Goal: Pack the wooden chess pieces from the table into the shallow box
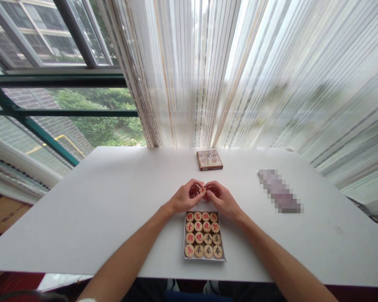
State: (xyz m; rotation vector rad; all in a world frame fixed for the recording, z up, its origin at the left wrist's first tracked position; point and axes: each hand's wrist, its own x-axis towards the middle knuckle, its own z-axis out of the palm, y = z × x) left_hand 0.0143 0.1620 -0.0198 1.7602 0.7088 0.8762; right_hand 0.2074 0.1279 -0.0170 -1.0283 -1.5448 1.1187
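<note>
Above the near box, my left hand (186, 196) and my right hand (221, 198) meet, fingers bent around a round wooden piece (202, 190) with a red character. Both hands pinch this piece between them. Another red-marked piece (202, 183) shows partly just behind it, among the fingertips. Directly below the hands on the white table lies an open square box (204, 259), filled with rows of round wooden pieces. Red characters mark the upper rows and the left side; black characters mark pieces at the lower right.
A flat brown-edged box lid (209, 160) with printed writing lies beyond the hands on the white table (113, 201). A pixelated oblong object (280, 191) lies at the right. Striped curtains (189, 75) and a window stand behind the table.
</note>
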